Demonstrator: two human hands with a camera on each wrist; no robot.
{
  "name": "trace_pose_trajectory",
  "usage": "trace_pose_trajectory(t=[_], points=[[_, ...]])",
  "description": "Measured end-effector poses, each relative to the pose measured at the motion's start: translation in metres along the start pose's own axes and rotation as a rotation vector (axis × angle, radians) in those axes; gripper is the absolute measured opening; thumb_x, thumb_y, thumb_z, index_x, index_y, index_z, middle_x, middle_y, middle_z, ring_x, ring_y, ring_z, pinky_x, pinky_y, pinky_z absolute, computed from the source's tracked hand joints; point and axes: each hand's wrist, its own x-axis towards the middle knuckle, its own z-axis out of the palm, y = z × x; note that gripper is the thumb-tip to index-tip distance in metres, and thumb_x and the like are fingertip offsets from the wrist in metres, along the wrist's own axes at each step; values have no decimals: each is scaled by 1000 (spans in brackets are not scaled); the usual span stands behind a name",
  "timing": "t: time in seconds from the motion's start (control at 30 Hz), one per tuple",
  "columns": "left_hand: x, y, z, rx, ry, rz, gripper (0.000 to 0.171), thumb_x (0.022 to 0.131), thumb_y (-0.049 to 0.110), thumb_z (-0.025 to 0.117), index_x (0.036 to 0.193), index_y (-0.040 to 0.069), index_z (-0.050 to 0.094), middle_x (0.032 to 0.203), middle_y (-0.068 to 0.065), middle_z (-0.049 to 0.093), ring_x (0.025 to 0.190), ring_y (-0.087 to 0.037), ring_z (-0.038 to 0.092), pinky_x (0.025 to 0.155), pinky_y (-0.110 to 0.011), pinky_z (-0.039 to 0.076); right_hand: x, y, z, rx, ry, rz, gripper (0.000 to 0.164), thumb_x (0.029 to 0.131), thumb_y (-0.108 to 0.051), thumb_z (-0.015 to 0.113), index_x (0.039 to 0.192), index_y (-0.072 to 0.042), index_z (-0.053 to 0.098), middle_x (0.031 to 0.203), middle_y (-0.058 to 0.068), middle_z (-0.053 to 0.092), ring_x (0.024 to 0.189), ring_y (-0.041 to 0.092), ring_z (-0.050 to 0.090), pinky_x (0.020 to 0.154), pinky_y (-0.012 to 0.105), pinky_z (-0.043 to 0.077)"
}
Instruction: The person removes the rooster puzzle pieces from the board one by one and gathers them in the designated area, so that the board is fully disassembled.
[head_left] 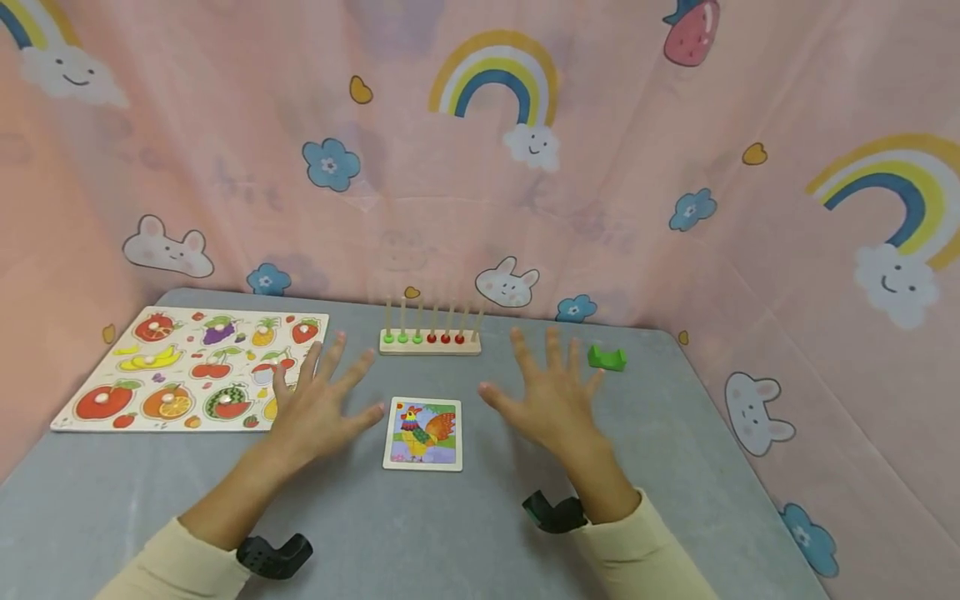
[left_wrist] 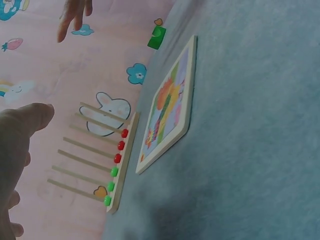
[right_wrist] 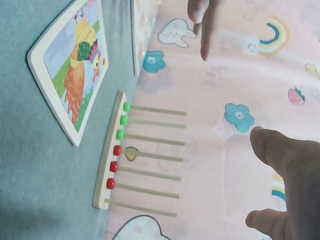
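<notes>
Both hands hover with fingers spread, holding nothing. My left hand (head_left: 311, 414) is nearest the white fruit puzzle board (head_left: 258, 327), over its right edge. My right hand (head_left: 555, 400) is to the right of the rooster puzzle (head_left: 423, 434), a small square picture in a pale frame lying flat between the hands. Behind it stands a wooden peg rack (head_left: 430, 347) with a row of upright pegs. Green beads (left_wrist: 111, 186) and red beads (right_wrist: 114, 166) sit low on its pegs, one peg bare. A green notched block (head_left: 607, 358) lies beyond the right hand.
A grey cloth-covered table (head_left: 480, 533) bears everything. Its back edge meets a pink curtain (head_left: 420, 208) printed with rainbows, clouds, flowers and rabbits, which also runs along both sides. Dark wrist cameras (head_left: 274, 557) sit at the ends of the cream sleeves (head_left: 645, 550).
</notes>
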Motion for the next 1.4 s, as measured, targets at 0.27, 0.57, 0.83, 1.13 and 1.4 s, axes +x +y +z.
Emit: trace_pose_trajectory(t=[0.27,0.57,0.83,1.13,1.4], points=[[-4,2,16,-17,25,86,73,83,57,66,146,28,44,159,-14,14,141,-44,9,96,-76,5,3,-10,13,42,-1,-17,92,81,-79,43,155,-28,23,156,22,15,139,50,2,95,77,-2],[-5,6,28,-34,-20,171,69,81,52,71,143,29,50,158,-17,13,139,-46,14,97,-74,8,10,-19,28,61,-5,-23,89,82,-75,49,155,-30,22,156,21,16,140,49,3,96,76,-3],[-9,8,41,-26,-42,204,65,83,53,69,141,30,52,157,-17,16,138,-47,17,96,-75,11,13,-28,41,44,-6,-51,89,81,-77,46,154,-29,27,154,21,23,139,50,9,98,75,3],[-13,9,53,-36,-77,223,60,84,50,69,139,32,54,157,-18,19,137,-48,19,95,-76,13,17,-37,55,37,-24,-70,87,82,-75,47,153,-29,27,155,19,22,139,49,12,99,75,3],[-14,5,62,-66,-113,205,56,87,48,67,138,31,55,155,-20,22,137,-48,19,95,-76,12,24,-42,69,71,24,-102,82,85,-70,51,151,-25,34,152,20,29,137,49,19,98,75,9]])
